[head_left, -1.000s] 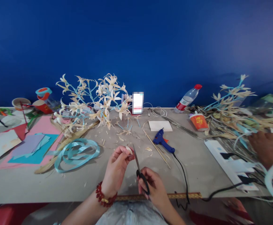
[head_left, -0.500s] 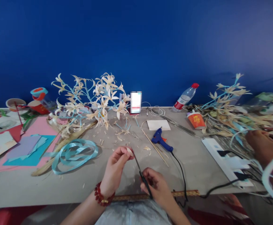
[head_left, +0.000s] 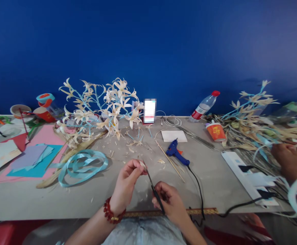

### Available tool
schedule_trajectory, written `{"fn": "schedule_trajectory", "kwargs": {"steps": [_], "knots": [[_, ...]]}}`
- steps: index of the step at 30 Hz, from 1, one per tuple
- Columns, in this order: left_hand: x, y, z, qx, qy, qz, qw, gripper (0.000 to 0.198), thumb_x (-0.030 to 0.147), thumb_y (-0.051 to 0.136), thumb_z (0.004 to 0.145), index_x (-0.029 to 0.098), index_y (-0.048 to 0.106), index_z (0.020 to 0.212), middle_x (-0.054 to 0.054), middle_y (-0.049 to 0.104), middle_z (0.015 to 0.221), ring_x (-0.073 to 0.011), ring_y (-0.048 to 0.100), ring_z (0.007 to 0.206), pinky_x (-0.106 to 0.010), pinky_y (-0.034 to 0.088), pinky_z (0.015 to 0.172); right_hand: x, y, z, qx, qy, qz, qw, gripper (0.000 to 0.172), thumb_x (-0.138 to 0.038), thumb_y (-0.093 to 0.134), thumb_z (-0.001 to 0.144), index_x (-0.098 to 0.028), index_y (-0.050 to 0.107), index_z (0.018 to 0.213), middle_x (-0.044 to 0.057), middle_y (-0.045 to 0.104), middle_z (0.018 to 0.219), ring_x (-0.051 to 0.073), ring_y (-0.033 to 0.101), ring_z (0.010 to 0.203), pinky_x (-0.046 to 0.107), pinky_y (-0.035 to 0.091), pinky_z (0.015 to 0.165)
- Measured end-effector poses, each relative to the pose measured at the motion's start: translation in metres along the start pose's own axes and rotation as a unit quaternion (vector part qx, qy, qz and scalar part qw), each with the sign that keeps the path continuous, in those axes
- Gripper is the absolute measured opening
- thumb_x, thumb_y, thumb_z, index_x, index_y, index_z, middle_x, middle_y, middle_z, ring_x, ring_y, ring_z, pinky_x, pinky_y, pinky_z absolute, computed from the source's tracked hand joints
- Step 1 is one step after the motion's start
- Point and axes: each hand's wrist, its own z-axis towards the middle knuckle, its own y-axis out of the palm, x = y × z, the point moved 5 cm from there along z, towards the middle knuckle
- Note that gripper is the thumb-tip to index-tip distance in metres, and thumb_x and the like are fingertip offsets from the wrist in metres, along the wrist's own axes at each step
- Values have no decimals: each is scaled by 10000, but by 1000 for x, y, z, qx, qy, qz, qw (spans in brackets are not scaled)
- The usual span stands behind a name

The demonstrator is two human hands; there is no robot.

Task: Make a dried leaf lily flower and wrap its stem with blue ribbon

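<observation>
My left hand pinches a small pale petal-like piece between thumb and fingertips, with a red bead bracelet on the wrist. In my right hand is a pair of black-handled scissors, whose blades reach up to the pale piece. Whether the blades are parted is too small to tell. Loose flower parts with blue stems and pale scraps lie on the table beyond my hands.
A blue glue gun with its cord lies right of centre. Blue ribbon is coiled at left, near coloured paper. Pale flower stems stand behind. A power strip and another person's hand are at right.
The view has shifted slightly, so the table things sit a little further right. Both hands keep nearly the same pose, scissor blades still at the pale piece.
</observation>
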Motion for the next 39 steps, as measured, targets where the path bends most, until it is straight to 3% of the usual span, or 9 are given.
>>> {"fn": "schedule_trajectory", "kwargs": {"steps": [8, 20, 39], "knots": [[0, -3, 0, 0, -1, 4, 1000, 121, 203, 672, 836, 174, 613, 734, -25, 611, 806, -154, 546, 773, -290, 450, 770, 3, 1, 1, -4, 7, 22, 1000, 279, -382, 661, 709, -223, 444, 638, -49, 532, 523, 108, 469, 467, 224, 347, 491], [0, 1, -1, -13, 2, 5, 1000, 144, 202, 655, 851, 174, 589, 727, -16, 596, 785, -145, 538, 764, -280, 440, 765, -3, 2, -2, -5, 10, 28, 1000, 193, -307, 629, 675, -216, 461, 647, -57, 490, 523, 105, 431, 485, 219, 328, 497], [-1, -3, 3, -12, 15, 27, 999, 112, 215, 658, 857, 173, 615, 762, -18, 610, 789, -145, 552, 770, -283, 441, 776, 3, 0, -1, -7, 10, 39, 999, 361, -494, 653, 725, -221, 439, 629, -50, 529, 517, 101, 491, 439, 216, 368, 474]]}}
